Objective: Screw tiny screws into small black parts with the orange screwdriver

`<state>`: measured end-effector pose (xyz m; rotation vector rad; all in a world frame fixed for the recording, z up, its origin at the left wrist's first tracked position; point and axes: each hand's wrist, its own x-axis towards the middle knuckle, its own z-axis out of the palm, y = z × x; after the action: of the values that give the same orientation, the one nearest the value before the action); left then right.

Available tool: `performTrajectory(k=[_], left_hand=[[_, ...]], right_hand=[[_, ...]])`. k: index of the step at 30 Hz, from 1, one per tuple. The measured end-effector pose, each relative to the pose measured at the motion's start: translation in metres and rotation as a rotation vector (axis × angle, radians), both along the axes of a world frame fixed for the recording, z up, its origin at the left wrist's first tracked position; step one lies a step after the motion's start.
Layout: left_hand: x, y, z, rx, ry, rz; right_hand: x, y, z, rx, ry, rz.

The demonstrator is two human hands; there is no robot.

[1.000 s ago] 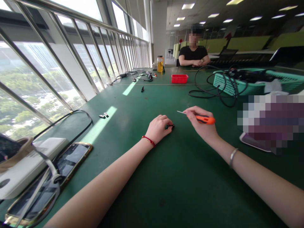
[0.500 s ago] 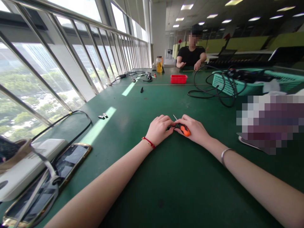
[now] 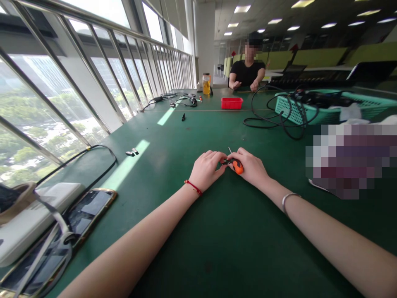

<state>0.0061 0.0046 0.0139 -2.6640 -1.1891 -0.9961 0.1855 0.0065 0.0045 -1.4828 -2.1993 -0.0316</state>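
Observation:
My right hand (image 3: pixel 249 164) is closed around a screwdriver with an orange and black handle (image 3: pixel 237 166); its thin metal shaft points away from me above the fingers. Close against it, my left hand (image 3: pixel 208 169) pinches a small black piece (image 3: pixel 226 162) between thumb and fingers. That piece is mostly covered by fingertips, so its kind is unclear. Both hands meet low over the green table (image 3: pixel 198 231), and the fingertips nearly touch.
Left lie a phone (image 3: pixel 89 215), a white power strip-like box (image 3: pixel 40 211) and small black-and-silver parts (image 3: pixel 132 152). Farther off stand a red tray (image 3: pixel 231 103), a jar (image 3: pixel 206 84) and a teal basket (image 3: pixel 288 109) with cables. A person (image 3: pixel 248 72) sits at the far end.
The screwdriver has turned in my right hand, its handle end now pointing more toward me and its shaft more upright. The left hand keeps its pinch. The view has shifted slightly.

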Motion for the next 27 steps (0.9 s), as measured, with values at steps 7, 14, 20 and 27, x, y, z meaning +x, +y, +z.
performTrajectory(k=[7,14,20,27], left_hand=[[-0.004,0.004,-0.002,-0.031,0.009,0.047],[-0.008,0.004,-0.002,-0.034,0.006,0.021],[-0.005,0.003,-0.001,-0.023,0.016,-0.045],[-0.007,0.004,-0.002,0.035,0.078,0.073]], right_hand=[[0.003,0.004,0.000,0.046,0.098,-0.079],[0.006,-0.009,0.007,0.138,0.030,0.216],[0.005,-0.007,0.005,0.138,0.023,0.202],[0.007,-0.007,0.005,0.132,0.053,0.191]])
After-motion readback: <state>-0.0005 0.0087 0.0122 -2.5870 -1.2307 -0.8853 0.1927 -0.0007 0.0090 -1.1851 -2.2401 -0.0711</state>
